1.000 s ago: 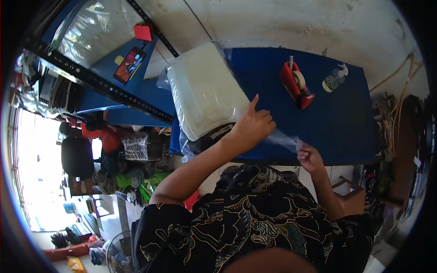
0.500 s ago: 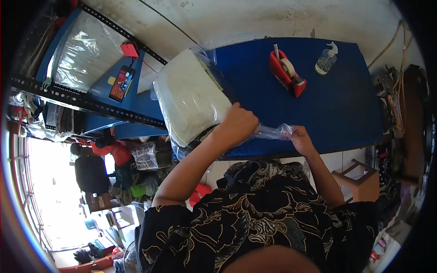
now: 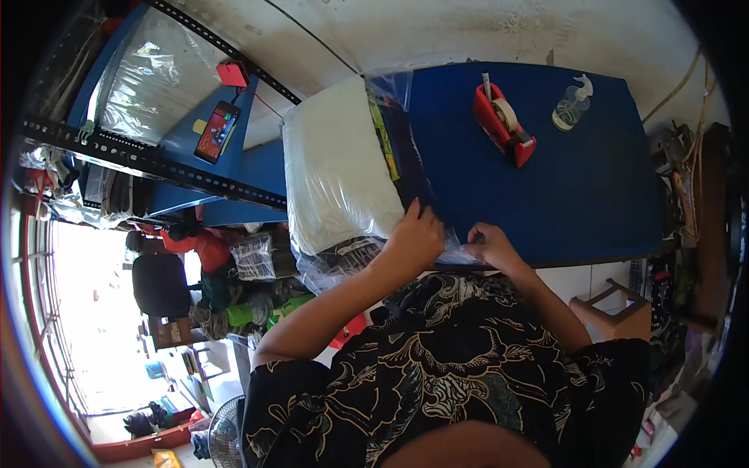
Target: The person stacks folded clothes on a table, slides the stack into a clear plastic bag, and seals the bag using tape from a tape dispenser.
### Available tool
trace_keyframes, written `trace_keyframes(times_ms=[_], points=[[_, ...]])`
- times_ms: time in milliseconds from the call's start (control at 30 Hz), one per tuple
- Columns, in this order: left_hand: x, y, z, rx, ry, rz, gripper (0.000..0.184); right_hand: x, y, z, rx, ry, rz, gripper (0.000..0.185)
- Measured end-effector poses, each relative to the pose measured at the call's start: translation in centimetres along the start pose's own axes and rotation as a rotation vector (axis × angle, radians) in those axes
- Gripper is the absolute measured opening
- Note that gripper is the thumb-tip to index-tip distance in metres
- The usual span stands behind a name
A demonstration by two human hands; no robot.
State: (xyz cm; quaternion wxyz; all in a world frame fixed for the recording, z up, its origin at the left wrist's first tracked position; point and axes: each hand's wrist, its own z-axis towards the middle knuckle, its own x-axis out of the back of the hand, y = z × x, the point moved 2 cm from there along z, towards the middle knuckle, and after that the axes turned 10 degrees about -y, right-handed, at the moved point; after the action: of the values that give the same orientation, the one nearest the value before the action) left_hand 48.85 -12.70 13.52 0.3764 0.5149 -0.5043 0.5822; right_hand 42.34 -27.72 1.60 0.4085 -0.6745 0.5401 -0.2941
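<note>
A clear plastic bag (image 3: 398, 84) wraps a bulky bundle (image 3: 331, 164) of white material lying at the left of the blue table. Dark and lime-green folded fabric (image 3: 386, 140) shows through its right side. My left hand (image 3: 416, 240) rests on the bundle's near right corner, its fingers extended over the plastic. Close by on the right, my right hand (image 3: 493, 248) pinches the loose, crumpled end of the bag at the table's front edge. The thumb of my left hand is hidden.
On the blue table (image 3: 577, 195) stand a red tape dispenser (image 3: 503, 125) with a marker in it and a clear pump bottle (image 3: 572, 105). A phone (image 3: 218, 132) lies on the shelf at left, behind a black perforated metal rail (image 3: 156, 173). A stool (image 3: 616, 308) stands below right.
My left hand has loosened from a fist into extended fingers on the bundle. My right hand has moved left, closer to it, and the stretched plastic between them is now shorter.
</note>
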Motion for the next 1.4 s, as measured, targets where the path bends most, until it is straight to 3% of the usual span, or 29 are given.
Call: trace_keyframes(times_ms=[33,67,100,133,167,200,233,300,333,400,533,600,667,733,800,867,933,1000,1033,1100,1133,1200,1233,1300,1400], points=[[-0.7,0.2,-0.1,0.005,-0.189,0.052,0.034,-0.2,0.0,0.2,0.002,-0.008,-0.004,0.016],[-1.3,0.2,-0.2,0.011,-0.378,0.104,0.029,-0.1,-1.0,-0.1,0.296,0.301,-0.247,0.016],[-1.4,0.1,-0.2,0.024,-0.380,0.107,0.029,-0.2,-2.1,-0.6,0.596,0.610,-0.486,0.018],[-1.2,0.0,-0.2,0.022,-0.302,0.080,0.016,-0.5,-2.8,-1.2,0.608,0.595,-0.488,0.018],[-1.0,-0.1,-0.4,0.029,-0.225,0.057,0.010,-1.2,-5.5,-2.9,0.765,0.575,-0.649,0.021],[-0.9,-0.2,-0.5,0.061,-0.231,0.068,0.010,-2.0,-7.2,-3.7,0.932,0.549,-0.805,0.025],[-0.9,0.0,-0.5,0.048,-0.259,0.050,0.011,-2.3,-5.3,-3.1,0.963,0.523,-0.800,0.025],[-1.0,0.2,-0.8,0.023,-0.254,0.023,0.013,-1.2,0.7,0.1,0.640,0.026,-0.731,0.026],[-0.8,0.0,-0.8,0.056,-0.257,0.039,0.013,0.4,0.0,0.6,0.668,0.005,-0.742,0.026],[-0.7,0.3,-0.9,0.021,-0.351,0.012,0.016,2.7,-1.2,1.6,0.287,-0.420,-0.551,0.018],[-1.2,0.3,-0.9,0.099,-0.389,0.039,0.020,4.2,-2.1,6.3,0.210,-0.432,-0.404,0.016],[-0.2,0.2,-0.9,0.314,-0.086,0.286,0.026,4.1,-0.2,11.0,0.479,-0.431,-0.200,0.014],[0.8,0.2,-1.1,0.442,-0.013,0.291,0.027,2.8,0.4,13.4,0.501,-0.436,-0.071,0.015],[1.0,-0.3,-1.4,0.547,0.062,0.279,0.029,2.6,0.8,14.3,0.508,-0.417,0.071,0.016],[0.3,-0.4,-1.7,0.551,0.017,0.164,0.025,3.6,0.6,14.3,0.262,-0.153,0.021,0.017],[-0.1,-0.4,-1.7,0.548,0.028,0.083,0.023,7.3,0.9,13.8,0.153,0.287,-0.244,0.017],[-0.6,-0.7,-1.5,0.543,0.032,0.003,0.020,10.4,-1.5,10.4,0.666,0.774,-0.484,0.019],[-0.5,-0.8,-1.4,0.574,0.130,0.032,0.016,13.5,-4.8,6.2,0.681,1.220,-0.661,0.028],[-0.3,-0.9,-1.3,0.567,0.128,0.045,0.015,16.1,-2.9,6.7,0.662,1.232,-0.671,0.028],[-0.3,-0.8,-1.3,0.563,0.127,0.033,0.014,22.2,2.5,8.5,0.238,1.125,-0.758,0.036],[-0.3,-0.9,-1.3,0.572,0.121,0.035,0.012,22.4,2.2,8.4,0.235,1.133,-0.758,0.036],[-0.3,-0.9,-1.2,0.572,0.137,0.041,0.011,22.0,1.4,8.4,0.010,0.854,-0.538,0.042],[-0.3,-0.9,-1.2,0.578,0.148,0.042,0.010,22.0,0.5,8.1,0.003,0.859,-0.532,0.042],[-0.5,-1.0,-1.1,0.574,0.168,0.036,0.008,21.9,-0.9,7.9,-0.055,0.716,-0.156,0.043],[-0.3,-0.7,-1.0,0.586,0.192,0.009,0.007,20.4,-1.8,8.9,-0.147,0.707,-0.038,0.041]])
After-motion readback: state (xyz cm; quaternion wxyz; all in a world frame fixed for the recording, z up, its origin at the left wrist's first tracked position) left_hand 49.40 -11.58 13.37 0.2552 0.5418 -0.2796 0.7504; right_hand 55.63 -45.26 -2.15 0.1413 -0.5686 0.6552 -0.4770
